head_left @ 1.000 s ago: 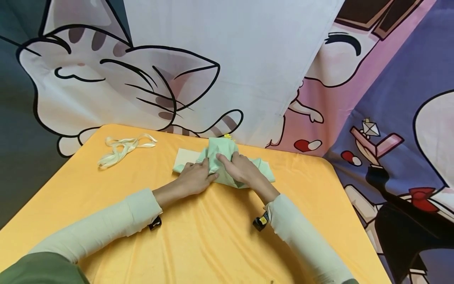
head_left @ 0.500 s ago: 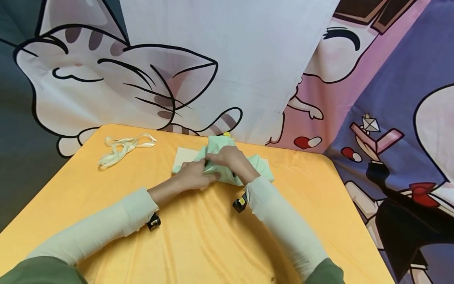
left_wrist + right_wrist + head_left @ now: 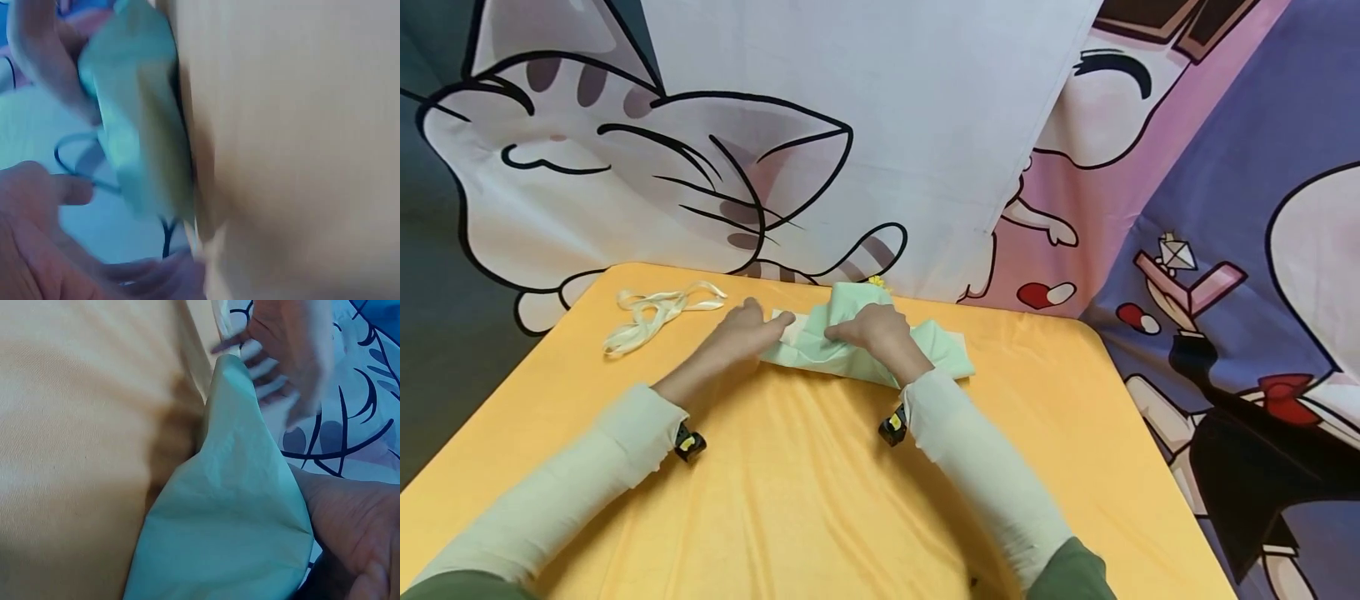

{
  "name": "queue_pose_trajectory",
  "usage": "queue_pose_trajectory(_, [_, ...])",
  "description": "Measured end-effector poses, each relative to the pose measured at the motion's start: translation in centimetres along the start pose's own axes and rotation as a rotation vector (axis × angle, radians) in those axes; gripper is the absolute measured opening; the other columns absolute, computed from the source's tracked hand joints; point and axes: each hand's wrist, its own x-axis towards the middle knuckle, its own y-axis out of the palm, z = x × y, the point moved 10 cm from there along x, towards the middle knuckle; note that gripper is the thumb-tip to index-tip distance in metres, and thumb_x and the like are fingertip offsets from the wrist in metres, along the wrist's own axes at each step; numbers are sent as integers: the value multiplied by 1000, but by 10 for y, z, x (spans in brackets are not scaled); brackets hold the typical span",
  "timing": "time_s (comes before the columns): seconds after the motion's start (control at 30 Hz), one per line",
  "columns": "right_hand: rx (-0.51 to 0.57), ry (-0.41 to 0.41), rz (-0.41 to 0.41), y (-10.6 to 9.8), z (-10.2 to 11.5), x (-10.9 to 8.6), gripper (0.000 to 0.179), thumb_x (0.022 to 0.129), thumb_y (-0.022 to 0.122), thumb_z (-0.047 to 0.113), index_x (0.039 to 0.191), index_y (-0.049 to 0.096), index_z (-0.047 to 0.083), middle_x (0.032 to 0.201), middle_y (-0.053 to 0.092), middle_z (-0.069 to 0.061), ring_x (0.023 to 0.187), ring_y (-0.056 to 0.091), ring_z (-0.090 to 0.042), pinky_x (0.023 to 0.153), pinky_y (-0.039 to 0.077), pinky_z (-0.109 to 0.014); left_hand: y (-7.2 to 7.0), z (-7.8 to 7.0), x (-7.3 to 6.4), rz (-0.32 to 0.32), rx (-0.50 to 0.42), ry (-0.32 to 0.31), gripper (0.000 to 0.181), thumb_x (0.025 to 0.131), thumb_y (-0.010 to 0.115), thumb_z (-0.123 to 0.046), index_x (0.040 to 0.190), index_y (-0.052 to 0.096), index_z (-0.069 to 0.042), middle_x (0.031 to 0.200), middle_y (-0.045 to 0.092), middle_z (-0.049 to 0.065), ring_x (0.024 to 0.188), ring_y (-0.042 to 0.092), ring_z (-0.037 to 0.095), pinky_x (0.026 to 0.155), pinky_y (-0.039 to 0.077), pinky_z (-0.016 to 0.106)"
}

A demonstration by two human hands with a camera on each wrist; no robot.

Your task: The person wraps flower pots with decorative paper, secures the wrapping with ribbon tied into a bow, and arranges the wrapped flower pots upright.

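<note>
A light green wrapping sheet, creased and folded up into a bundle, lies near the table's back edge. My right hand grips its raised middle, the thumb reaching across the front. Part of that grip is hidden behind the sheet in the right wrist view, where the sheet fills the middle. My left hand is off the bundle to its left, fingers spread apart and thumb out toward it. Pale card-like corners show from under the sheet, and something small and yellow peeks out behind it.
A loose cream ribbon lies tangled at the table's back left. The yellow tablecloth spreads in front of the bundle. Behind the table hangs a printed cartoon curtain.
My left hand has let go of the sheet and moved left with fingers opening. My right hand has moved left and inward over the bundle's middle. The sheet's front edge now shows.
</note>
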Motion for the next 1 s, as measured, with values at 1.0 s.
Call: queue_pose_trajectory(1.0, [-22, -5, -26, 25, -18, 59, 80, 84, 71, 93, 98, 78, 14, 96, 75, -6, 89, 71, -22, 71, 59, -38, 36, -10, 33, 249, -1032, 7, 43, 118, 56, -30, 150, 56, -2, 118, 74, -2, 104, 75, 9, 94, 64, 26])
